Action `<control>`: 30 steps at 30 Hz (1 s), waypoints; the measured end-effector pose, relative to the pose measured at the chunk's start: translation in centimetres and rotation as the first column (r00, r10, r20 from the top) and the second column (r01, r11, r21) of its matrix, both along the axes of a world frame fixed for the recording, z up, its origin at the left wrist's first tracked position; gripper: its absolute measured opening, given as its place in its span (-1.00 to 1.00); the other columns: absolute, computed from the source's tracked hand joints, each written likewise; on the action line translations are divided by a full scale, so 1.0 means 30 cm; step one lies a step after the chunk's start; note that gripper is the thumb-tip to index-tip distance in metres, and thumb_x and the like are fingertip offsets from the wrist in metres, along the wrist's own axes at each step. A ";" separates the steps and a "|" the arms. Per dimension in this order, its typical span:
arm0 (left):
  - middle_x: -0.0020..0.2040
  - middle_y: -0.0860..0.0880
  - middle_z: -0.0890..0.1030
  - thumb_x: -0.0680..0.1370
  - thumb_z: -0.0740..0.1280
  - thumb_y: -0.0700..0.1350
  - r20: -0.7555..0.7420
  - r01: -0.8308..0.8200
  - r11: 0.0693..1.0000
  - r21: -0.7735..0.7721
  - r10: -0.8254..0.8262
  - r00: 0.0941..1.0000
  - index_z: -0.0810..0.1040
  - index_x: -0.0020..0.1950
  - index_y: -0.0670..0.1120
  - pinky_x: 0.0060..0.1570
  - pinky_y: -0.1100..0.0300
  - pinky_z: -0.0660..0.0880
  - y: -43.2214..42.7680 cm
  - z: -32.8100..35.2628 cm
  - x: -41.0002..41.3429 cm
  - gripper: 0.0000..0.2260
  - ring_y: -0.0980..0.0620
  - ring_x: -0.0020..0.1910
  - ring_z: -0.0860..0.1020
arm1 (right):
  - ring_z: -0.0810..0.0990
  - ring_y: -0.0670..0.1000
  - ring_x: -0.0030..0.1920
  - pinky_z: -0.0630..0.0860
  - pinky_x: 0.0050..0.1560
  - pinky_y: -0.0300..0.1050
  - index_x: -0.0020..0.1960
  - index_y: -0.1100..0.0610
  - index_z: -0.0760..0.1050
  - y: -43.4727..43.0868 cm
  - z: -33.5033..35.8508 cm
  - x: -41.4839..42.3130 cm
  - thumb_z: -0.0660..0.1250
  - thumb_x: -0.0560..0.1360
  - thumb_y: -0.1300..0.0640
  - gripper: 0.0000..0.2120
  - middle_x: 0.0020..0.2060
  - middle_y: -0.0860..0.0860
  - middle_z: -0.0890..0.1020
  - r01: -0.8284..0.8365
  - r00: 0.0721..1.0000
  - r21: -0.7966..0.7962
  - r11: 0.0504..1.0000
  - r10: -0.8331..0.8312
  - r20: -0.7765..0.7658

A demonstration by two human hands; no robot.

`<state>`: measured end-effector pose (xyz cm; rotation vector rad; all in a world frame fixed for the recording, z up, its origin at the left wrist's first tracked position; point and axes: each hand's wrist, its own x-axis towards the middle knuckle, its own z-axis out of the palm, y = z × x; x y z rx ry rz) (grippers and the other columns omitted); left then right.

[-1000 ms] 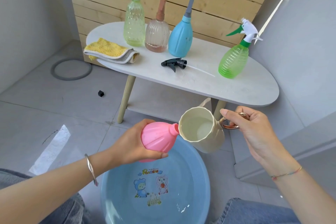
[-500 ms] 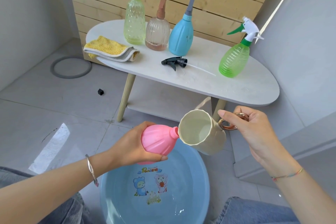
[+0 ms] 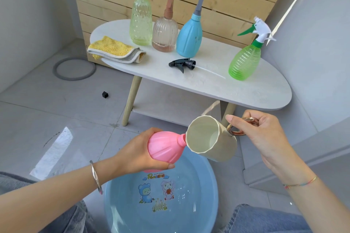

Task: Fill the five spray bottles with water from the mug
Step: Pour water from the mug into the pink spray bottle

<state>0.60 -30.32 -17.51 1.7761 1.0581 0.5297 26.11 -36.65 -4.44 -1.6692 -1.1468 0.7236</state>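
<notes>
My left hand (image 3: pixel 136 154) grips a pink spray bottle (image 3: pixel 164 146) with no cap, tilted with its neck pointing right. My right hand (image 3: pixel 259 134) holds a cream mug (image 3: pixel 212 141) by its copper ring handle, tipped far over so its rim touches the bottle's neck; a little water shows inside. Both are held above a blue basin (image 3: pixel 208 191) holding water. On the white table (image 3: pixel 265 91) stand a pale green bottle (image 3: pixel 141 19), a brown-tinted bottle (image 3: pixel 164 32), a blue bottle (image 3: pixel 189 38) and a bright green bottle (image 3: pixel 245 60). A black trigger head (image 3: pixel 182 63) lies loose on the table.
A folded yellow cloth (image 3: pixel 113 50) lies on the table's left end. A grey ring (image 3: pixel 74 69) and a small black cube (image 3: pixel 105 94) lie on the tiled floor. A wooden slat wall stands behind the table. My knees flank the basin.
The mug has tipped further toward the pink bottle's neck and its water level has dropped. Both hands have stayed in nearly the same place.
</notes>
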 end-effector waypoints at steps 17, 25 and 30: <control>0.11 0.13 0.57 0.07 0.57 0.32 -0.018 0.014 1.000 -0.008 -0.014 1.000 0.40 0.28 0.12 -0.02 0.21 0.60 -0.004 -0.008 -0.002 -0.16 0.14 0.04 0.59 | 0.28 -0.04 -0.40 0.21 -0.36 -0.21 -0.54 0.09 0.36 -0.003 0.011 -0.013 0.51 0.36 0.09 -0.58 -0.48 0.11 0.47 -0.001 1.000 -0.041 0.999 0.002 0.030; 0.12 0.14 0.56 0.08 0.56 0.32 -0.013 0.024 0.999 -0.021 -0.024 1.000 0.39 0.28 0.13 -0.02 0.19 0.61 -0.005 -0.004 -0.001 -0.16 0.12 0.05 0.59 | 0.34 0.03 -0.32 0.23 -0.27 -0.11 -0.50 0.15 0.39 -0.007 0.022 -0.019 0.51 0.36 0.10 -0.62 -0.40 0.35 0.50 -0.005 0.999 -0.047 0.999 0.007 0.043; 0.11 0.14 0.56 0.07 0.56 0.31 -0.008 0.025 0.999 -0.030 -0.025 1.000 0.39 0.28 0.13 -0.02 0.18 0.62 -0.006 -0.003 0.000 -0.16 0.12 0.04 0.60 | 0.37 0.04 -0.31 0.26 -0.23 -0.11 -0.47 0.19 0.40 -0.007 0.026 -0.023 0.51 0.36 0.09 -0.62 -0.32 0.40 0.55 -0.010 0.998 -0.057 0.998 0.014 0.068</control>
